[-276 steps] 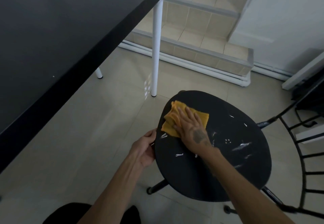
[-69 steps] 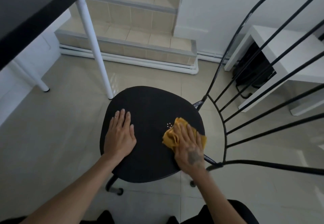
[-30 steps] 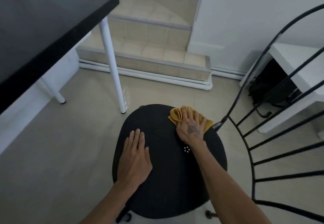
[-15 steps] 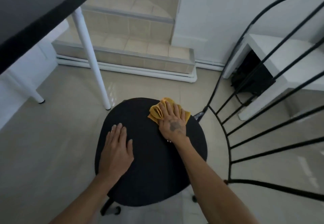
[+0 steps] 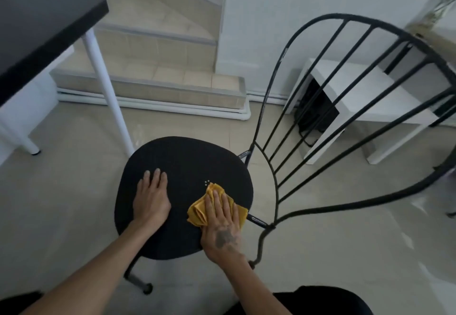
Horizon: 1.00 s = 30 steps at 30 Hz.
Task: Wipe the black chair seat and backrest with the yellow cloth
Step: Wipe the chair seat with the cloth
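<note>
The black chair seat (image 5: 187, 164) is round and lies in the middle of the view. Its black wire backrest (image 5: 345, 107) rises to the right with several thin bars. The yellow cloth (image 5: 200, 209) lies bunched on the near right part of the seat. My right hand (image 5: 222, 221) presses flat on the cloth, fingers pointing away from me, covering most of it. My left hand (image 5: 151, 198) rests flat on the left half of the seat, palm down, holding nothing.
A black table top (image 5: 37, 30) on white legs (image 5: 108, 92) stands at the left, close to the seat's far edge. Tiled steps (image 5: 153, 77) run along the back. A low white side table (image 5: 365, 97) with a black bag under it stands behind the backrest.
My right hand has slid the cloth from the far edge of the seat back toward me, to the near right part. My left hand stays flat on the seat.
</note>
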### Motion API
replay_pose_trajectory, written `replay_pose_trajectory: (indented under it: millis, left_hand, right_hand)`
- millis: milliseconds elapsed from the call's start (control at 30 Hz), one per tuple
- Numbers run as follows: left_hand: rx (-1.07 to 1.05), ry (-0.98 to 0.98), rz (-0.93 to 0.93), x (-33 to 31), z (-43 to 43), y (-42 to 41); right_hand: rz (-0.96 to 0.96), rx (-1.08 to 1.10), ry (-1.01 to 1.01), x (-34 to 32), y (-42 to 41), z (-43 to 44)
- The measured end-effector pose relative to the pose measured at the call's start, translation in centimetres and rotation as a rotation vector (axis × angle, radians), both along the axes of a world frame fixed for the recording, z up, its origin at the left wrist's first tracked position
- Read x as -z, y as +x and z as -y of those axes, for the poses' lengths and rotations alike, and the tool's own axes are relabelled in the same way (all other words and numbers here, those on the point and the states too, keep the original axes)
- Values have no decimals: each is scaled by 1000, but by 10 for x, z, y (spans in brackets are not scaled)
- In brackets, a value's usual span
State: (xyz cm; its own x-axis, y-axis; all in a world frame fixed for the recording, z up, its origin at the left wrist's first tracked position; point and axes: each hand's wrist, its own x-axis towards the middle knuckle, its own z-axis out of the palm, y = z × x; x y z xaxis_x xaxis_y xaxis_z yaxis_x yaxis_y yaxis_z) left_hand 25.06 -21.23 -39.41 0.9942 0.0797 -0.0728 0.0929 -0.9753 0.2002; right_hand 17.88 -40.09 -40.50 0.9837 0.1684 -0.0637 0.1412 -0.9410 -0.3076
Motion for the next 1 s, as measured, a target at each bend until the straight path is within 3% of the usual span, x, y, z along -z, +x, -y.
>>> replay_pose_trajectory:
  millis: [233, 367, 533, 767, 867, 1000]
  left_hand:
    - [19, -137, 35, -6, 53, -6]
    - [22, -162, 88, 1, 59, -12]
    - [58, -117, 139, 17, 58, -10]
    - [72, -73, 128, 25, 57, 0]
    - [86, -73, 131, 25, 52, 1]
    - [94, -96, 124, 24, 53, -1]
  right_hand:
    - [-41, -141, 20, -7, -1, 24]
    - [-69, -32, 39, -11, 2, 33]
    - [-80, 105, -26, -13, 82, 35]
    - [-61, -28, -82, -9, 185, 23]
    - [-39, -27, -49, -6, 152, 21]
    - [118, -28, 102, 8, 44, 23]
